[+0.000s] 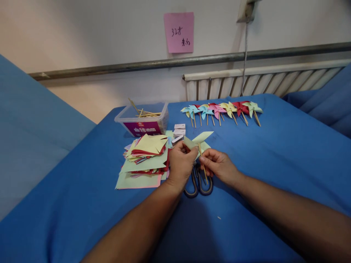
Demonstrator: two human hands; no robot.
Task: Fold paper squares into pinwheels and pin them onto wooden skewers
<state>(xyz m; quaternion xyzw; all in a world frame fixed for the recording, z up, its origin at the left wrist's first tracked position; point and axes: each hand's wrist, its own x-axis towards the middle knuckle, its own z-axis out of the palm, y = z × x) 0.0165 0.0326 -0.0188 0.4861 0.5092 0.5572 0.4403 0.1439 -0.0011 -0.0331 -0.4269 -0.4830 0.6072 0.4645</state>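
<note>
Two hands, left hand (180, 160) and right hand (218, 165), pinched one pale-green pinwheel (197, 141); its stick (203, 164) ran upright, leaning slightly, above the blue bed (274, 164) by a radiator (260, 82).

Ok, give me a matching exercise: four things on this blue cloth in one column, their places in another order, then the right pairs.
Things:
1 finished pinwheels
2 plastic tub
3 paper stack
4 scissors

Places:
A under the two hands
B far row, near the radiator
C left of the left hand
D far left, holding sticks

Pairs: 1-B, 2-D, 3-C, 4-A
</note>
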